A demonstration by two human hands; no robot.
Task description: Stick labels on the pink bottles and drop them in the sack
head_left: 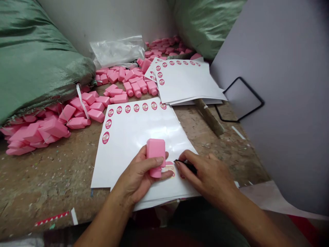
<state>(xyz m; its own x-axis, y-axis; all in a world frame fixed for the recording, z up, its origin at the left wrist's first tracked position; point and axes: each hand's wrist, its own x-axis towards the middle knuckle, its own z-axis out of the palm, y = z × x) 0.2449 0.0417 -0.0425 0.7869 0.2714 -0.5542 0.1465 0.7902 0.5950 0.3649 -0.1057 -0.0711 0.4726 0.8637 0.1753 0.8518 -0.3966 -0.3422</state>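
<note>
My left hand [140, 176] is closed round a small pink plastic bottle [155, 153], held bottom up over a white sticker sheet [123, 144]. My right hand [205, 173] is pinched on a thin dark tool [187, 165] whose tip points at an oval sticker [170, 168] lying just below the bottle. Round pink stickers [136, 108] line the sheet's far and left edges.
Heaps of pink bottles lie at the left [48, 125] and at the back [128, 82]. A second stack of sticker sheets [185, 80] sits farther back. Green sacks [33, 61], a clear plastic bag [115, 51], a wooden stick [209, 118] and a grey board [288, 103] surround the worn table.
</note>
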